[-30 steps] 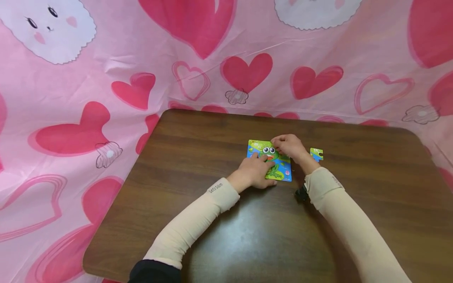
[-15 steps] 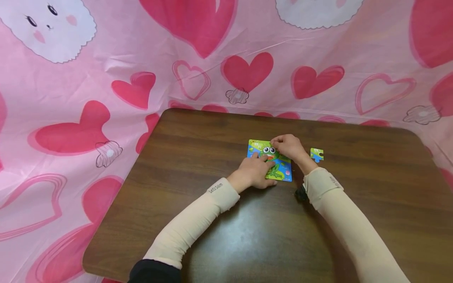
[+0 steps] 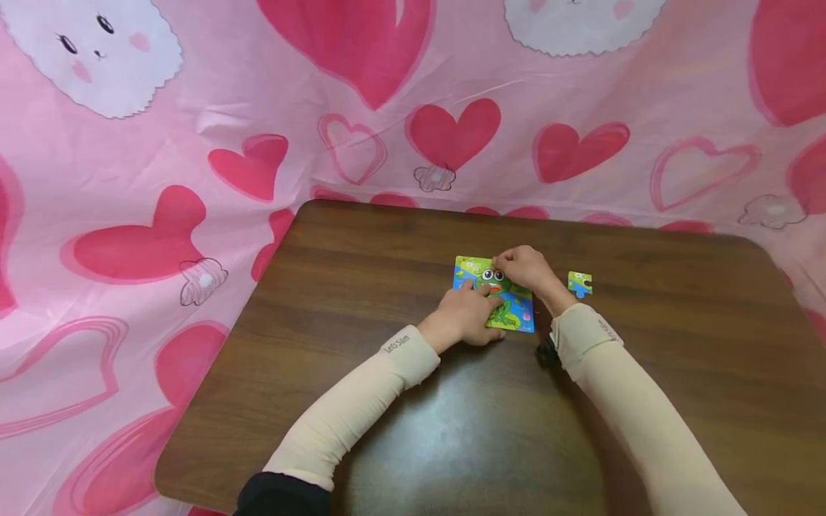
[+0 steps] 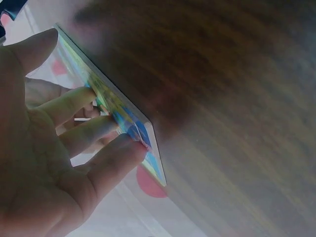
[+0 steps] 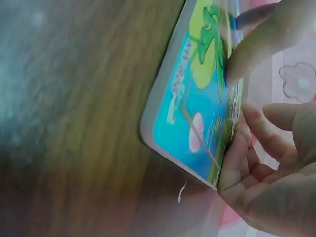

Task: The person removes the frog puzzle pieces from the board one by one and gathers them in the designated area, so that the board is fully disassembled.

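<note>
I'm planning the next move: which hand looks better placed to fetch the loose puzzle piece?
Probably the right hand: it is nearer the loose puzzle piece, while the left hand lies farther off, resting on the frog puzzle.

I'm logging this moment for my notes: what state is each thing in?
Frog puzzle: flat on the table, partly hidden.
Loose puzzle piece: on the table, apart from the puzzle.
Left hand: fingers spread, resting on the puzzle.
Right hand: fingers curled at the puzzle's far edge; any grip is hidden.
Pink backdrop: hanging, creased.
</note>
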The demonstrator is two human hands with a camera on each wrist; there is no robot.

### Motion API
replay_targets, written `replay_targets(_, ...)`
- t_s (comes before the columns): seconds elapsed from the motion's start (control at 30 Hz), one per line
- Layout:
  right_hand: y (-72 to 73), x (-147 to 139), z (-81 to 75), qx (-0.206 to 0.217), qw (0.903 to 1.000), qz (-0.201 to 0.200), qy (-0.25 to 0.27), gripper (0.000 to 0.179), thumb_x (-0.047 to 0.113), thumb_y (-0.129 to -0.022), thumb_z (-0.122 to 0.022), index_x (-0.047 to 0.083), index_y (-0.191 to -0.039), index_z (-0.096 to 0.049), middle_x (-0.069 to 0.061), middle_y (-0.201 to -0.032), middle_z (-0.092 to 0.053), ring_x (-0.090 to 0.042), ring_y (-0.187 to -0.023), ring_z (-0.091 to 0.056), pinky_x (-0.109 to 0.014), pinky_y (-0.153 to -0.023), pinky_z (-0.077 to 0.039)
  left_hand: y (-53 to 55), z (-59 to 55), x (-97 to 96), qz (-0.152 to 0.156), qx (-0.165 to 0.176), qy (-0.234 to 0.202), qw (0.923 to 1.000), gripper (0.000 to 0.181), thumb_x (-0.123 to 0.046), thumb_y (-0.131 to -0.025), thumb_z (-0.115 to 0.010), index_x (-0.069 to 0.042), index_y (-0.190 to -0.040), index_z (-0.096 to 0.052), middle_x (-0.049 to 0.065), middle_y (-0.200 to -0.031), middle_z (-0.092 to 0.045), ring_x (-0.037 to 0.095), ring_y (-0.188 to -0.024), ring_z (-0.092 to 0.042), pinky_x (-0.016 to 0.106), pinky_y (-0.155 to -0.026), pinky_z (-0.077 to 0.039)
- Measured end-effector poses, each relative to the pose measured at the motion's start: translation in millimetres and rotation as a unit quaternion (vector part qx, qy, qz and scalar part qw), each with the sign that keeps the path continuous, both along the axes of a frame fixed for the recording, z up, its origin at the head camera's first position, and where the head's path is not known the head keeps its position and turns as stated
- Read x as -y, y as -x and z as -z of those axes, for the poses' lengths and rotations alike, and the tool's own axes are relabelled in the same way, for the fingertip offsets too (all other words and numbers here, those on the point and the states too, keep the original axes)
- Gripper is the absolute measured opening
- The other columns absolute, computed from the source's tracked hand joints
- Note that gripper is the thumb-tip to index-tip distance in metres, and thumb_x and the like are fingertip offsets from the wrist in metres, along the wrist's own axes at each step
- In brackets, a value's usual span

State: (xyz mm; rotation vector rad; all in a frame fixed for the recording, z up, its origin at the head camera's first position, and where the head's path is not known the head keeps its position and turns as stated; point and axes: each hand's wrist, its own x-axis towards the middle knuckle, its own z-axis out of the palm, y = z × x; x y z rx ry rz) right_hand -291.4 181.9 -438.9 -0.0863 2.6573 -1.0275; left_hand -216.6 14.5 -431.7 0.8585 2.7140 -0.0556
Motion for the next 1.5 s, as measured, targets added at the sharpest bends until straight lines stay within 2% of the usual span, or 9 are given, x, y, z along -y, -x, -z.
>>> replay_targets(0.1,-0.9,-1.9,-1.9,0.011,0.9995,0.006,0.028,0.038,0.031,-0.106,-0.047,0.008,-0.123,-0.072,-0.013,-0.108,-0.068,-0.022,-0.092,-0.058,-0.029,-0.077,-0.048,0.1,0.1,-0.2,0.0,-0.002,0.0,1.0,0.069,-0.066,-0.094,-0.055,-0.035,-0.155,-0.042,-0.001,-0.164,-0.037,0.026,-0.136,-0.042,0.043,-0.096,-0.053)
replay_targets(0.17,-1.5,-3.6,-2.7,0.019,0.9991,0.015,0.035,0.038,0.031,-0.107,-0.047,0.009,-0.124,-0.072,-0.009,-0.1,-0.068,-0.02,-0.087,-0.059,-0.028,-0.074,-0.05,-0.2,0.3,-0.2,0.001,0.001,0.0,1.0,0.069,-0.066,-0.095,-0.055,-0.035,-0.155,-0.041,-0.001,-0.164,-0.036,0.026,-0.137,-0.042,0.043,-0.097,-0.053)
replay_targets(0.3,-1.8,-4.0,-4.5,0.011,0.9997,0.014,0.015,0.038,0.033,-0.105,-0.05,0.009,-0.121,-0.075,-0.002,-0.079,-0.068,-0.016,-0.078,-0.058,-0.027,-0.07,-0.047,-0.7,0.3,0.0,0.0,0.002,0.002,1.0,0.07,-0.066,-0.094,-0.055,-0.036,-0.156,-0.041,-0.002,-0.165,-0.036,0.026,-0.138,-0.041,0.042,-0.096,-0.053)
replay_targets(0.4,-1.8,-2.7,-6.3,0.002,0.9999,0.016,-0.002,0.037,0.035,-0.103,-0.053,0.011,-0.118,-0.077,-0.001,-0.072,-0.069,-0.016,-0.076,-0.059,-0.028,-0.067,-0.046,-0.7,0.0,0.4,-0.001,0.0,0.004,1.0,0.07,-0.066,-0.094,-0.055,-0.036,-0.155,-0.041,-0.002,-0.165,-0.035,0.025,-0.137,-0.042,0.042,-0.095,-0.053)
replay_targets(0.63,1.2,-4.4,-6.1,-0.025,0.999,0.013,-0.036,0.036,0.036,-0.102,-0.057,0.01,-0.114,-0.079,-0.003,-0.076,-0.073,-0.016,-0.071,-0.064,-0.026,-0.063,-0.048,1.6,-1.0,-0.8,0.006,-0.001,0.003,1.0,0.07,-0.067,-0.094,-0.054,-0.036,-0.155,-0.041,-0.002,-0.165,-0.035,0.026,-0.138,-0.041,0.043,-0.098,-0.053)
replay_targets(1.07,2.8,-2.0,-3.1,-0.038,0.9986,0.002,-0.036,0.032,0.036,-0.1,-0.061,0.012,-0.106,-0.082,-0.003,-0.074,-0.073,-0.015,-0.063,-0.064,-0.026,-0.061,-0.048,0.4,-1.1,1.4,-0.002,0.007,-0.004,1.0,0.07,-0.066,-0.094,-0.055,-0.036,-0.155,-0.041,-0.002,-0.166,-0.035,0.027,-0.137,-0.041,0.044,-0.095,-0.054)
replay_targets(1.3,7.2,2.2,-3.4,-0.035,0.9982,-0.007,-0.049,0.033,0.034,-0.101,-0.059,0.01,-0.108,-0.08,0.001,-0.058,-0.061,-0.015,-0.057,-0.061,-0.027,-0.061,-0.047,-0.8,-1.9,2.4,-0.001,0.012,0.0,0.9999,0.07,-0.066,-0.094,-0.056,-0.037,-0.156,-0.04,-0.002,-0.166,-0.034,0.027,-0.138,-0.041,0.043,-0.097,-0.053)
replay_targets(1.5,10.1,3.8,-5.6,-0.014,0.9982,-0.004,-0.058,0.035,0.034,-0.103,-0.054,0.009,-0.109,-0.078,0.004,-0.059,-0.054,-0.018,-0.06,-0.061,-0.027,-0.06,-0.048,-0.1,-2.4,1.3,0.004,0.005,0.002,1.0,0.069,-0.066,-0.094,-0.055,-0.037,-0.155,-0.041,-0.002,-0.165,-0.035,0.026,-0.136,-0.042,0.043,-0.095,-0.054)
